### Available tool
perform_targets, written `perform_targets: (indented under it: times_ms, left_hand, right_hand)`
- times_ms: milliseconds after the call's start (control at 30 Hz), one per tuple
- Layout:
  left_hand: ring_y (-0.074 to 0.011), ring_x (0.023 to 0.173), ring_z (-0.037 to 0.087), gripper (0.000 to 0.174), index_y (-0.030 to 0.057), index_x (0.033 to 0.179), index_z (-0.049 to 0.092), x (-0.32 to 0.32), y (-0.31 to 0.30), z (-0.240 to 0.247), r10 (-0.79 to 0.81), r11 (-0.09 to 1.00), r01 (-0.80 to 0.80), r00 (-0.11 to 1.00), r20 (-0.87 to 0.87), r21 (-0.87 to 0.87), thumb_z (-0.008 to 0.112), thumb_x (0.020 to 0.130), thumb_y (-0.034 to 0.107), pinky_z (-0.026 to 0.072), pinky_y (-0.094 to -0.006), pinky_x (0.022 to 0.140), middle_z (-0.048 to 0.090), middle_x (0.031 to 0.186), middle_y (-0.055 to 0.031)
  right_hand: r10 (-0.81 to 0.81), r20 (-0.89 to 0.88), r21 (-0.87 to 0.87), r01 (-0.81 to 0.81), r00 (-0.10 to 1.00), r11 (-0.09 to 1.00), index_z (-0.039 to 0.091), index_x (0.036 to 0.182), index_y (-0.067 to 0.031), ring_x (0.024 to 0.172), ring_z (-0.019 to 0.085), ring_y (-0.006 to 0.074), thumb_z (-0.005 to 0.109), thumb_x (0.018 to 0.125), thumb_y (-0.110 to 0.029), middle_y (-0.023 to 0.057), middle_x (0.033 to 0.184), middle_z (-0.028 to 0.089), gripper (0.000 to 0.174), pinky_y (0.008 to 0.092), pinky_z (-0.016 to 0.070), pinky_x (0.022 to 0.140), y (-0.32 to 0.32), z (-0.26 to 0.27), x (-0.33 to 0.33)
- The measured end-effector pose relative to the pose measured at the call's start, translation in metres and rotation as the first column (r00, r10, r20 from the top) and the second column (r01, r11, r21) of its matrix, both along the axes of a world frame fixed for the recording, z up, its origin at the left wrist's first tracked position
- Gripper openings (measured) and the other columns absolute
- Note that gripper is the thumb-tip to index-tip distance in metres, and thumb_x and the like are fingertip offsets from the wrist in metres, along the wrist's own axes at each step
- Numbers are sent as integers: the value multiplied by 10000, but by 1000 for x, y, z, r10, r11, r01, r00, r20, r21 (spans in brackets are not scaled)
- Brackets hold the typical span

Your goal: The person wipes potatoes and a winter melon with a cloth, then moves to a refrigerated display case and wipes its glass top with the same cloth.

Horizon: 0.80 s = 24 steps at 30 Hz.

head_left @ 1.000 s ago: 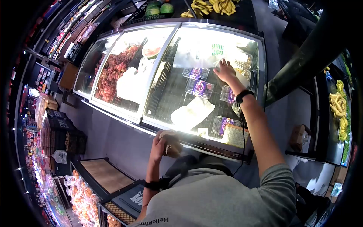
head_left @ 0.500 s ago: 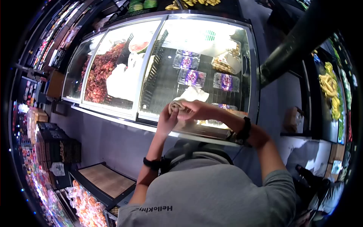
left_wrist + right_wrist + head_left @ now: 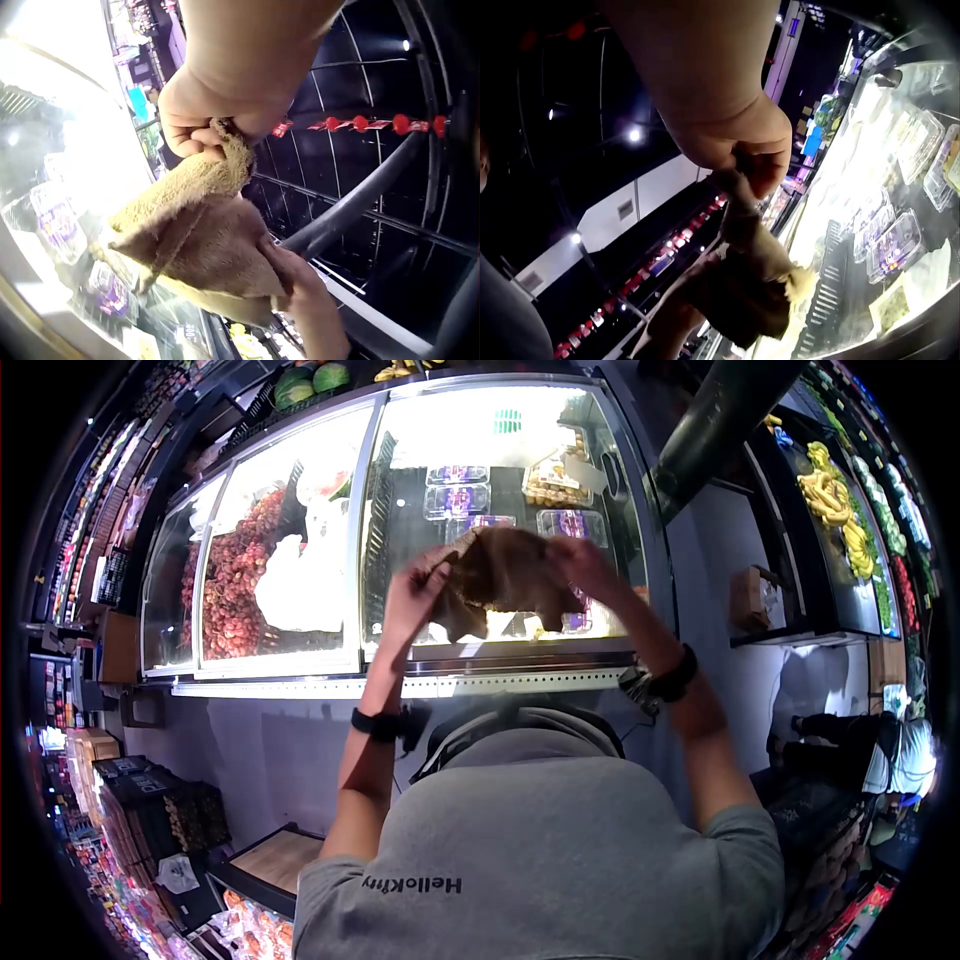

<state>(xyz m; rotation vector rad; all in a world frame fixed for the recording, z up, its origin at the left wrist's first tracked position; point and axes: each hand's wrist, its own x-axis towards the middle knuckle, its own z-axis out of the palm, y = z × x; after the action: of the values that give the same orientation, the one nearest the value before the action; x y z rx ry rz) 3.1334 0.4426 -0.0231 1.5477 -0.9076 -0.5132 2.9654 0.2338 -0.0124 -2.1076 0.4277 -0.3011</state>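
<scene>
A brown fuzzy cloth (image 3: 505,570) is stretched between both hands above the front of a lit display case (image 3: 362,550). My left hand (image 3: 410,600) pinches one end, its fingers curled into the fabric in the left wrist view. At the other end my right hand (image 3: 588,568) grips a corner, and the right wrist view has its fingers (image 3: 769,169) closed over the cloth. The fabric hangs in loose folds, its lower edge overlapping the case's front. Behind it lie clear plastic boxes (image 3: 457,500) with purple labels, partly hidden by the cloth.
Red grapes (image 3: 245,580) and a white bag (image 3: 300,590) fill the case's left section. A box of small yellowish fruit (image 3: 555,482) sits at back right. A dark post (image 3: 715,435) rises beside the case; bananas (image 3: 830,495) stand on a shelf at right.
The right hand came back from inside the case to the cloth. Bunched in both hands half a second ago, the cloth is now spread out between them, and the hands have moved apart.
</scene>
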Motion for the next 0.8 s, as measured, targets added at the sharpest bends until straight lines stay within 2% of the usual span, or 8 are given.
perform_targets:
  times_ms: [100, 200, 267, 333, 400, 500, 567, 800]
  left_hand:
    - [-190, 720, 543, 464, 24, 1173, 486, 17, 3, 27, 100, 886, -233, 940, 326, 401, 652, 759, 148, 437, -298, 684, 548, 764, -130]
    - [-291, 874, 530, 515, 35, 1213, 436, 26, 2, 14, 195, 911, -402, 616, 764, 92, 636, 750, 139, 427, -370, 768, 532, 948, -161]
    - [-345, 946, 489, 489, 28, 1208, 423, 12, 2, 10, 124, 925, -347, 662, 739, 155, 600, 763, 124, 413, -396, 805, 496, 1032, -179]
    - [-348, 996, 468, 492, 56, 1217, 426, -5, -2, -10, -52, 962, -121, 795, 604, 243, 599, 770, 163, 397, -413, 847, 484, 1080, -185]
    - [-375, 1124, 395, 511, 109, 1257, 403, -12, -8, -71, -258, 958, 56, 600, 757, 282, 571, 798, 260, 335, -466, 927, 421, 1211, -206]
    - [-470, 1279, 84, 583, 232, 1363, 222, -40, -5, -74, -493, 687, -40, 708, 506, 726, 469, 853, 368, 148, -594, 989, 113, 1420, -191]
    - [-425, 1304, -70, 601, 278, 1382, 139, -43, -3, -79, -578, 625, -112, 598, 554, 773, 432, 868, 383, 72, -625, 987, -35, 1445, -153]
    - [-376, 1321, -50, 579, 310, 1374, 178, -28, -8, -97, -473, 713, -74, 683, 557, 697, 417, 861, 433, 8, -612, 997, 31, 1454, -114]
  right_hand:
    - [-89, -90, 130, 100, 992, 986, 605, 944, -38, 724, 614, 202, 523, 833, -163, 147, 769, 614, 186, 343, 471, 682, -18, 0, -5]
    - [-132, 260, -179, 182, 957, 967, 573, 1008, -36, 750, 597, 270, 523, 822, -156, 155, 812, 601, 227, 359, 471, 685, -27, -27, -5]
    - [-234, 256, -657, 346, 938, 670, 530, 1078, -38, 842, 572, 311, 537, 794, -138, 164, 908, 591, 301, 373, 473, 716, -15, -22, -11]
    - [-230, 215, -551, 312, 949, 774, 541, 1028, -31, 839, 569, 309, 551, 766, -125, 161, 905, 586, 278, 380, 474, 715, 8, -36, -15]
    - [100, 170, -426, -18, 980, 905, 581, 917, -38, 758, 576, 306, 559, 737, -117, 144, 820, 585, 198, 374, 479, 672, 33, -49, -23]
    - [394, -14, -631, -314, 919, 709, 555, 956, -7, 893, 564, 239, 576, 733, -144, 88, 938, 580, 263, 347, 458, 760, 76, -65, -42]
    - [328, -79, -565, -314, 941, 763, 513, 1068, 1, 1072, 487, 279, 545, 793, -201, 133, 1117, 531, 342, 360, 401, 885, 84, -90, -61]
    - [106, -237, -464, -209, 966, 861, 455, 1191, -56, 1185, 398, 299, 520, 827, -234, 141, 1264, 442, 410, 416, 302, 990, 74, -86, -105]
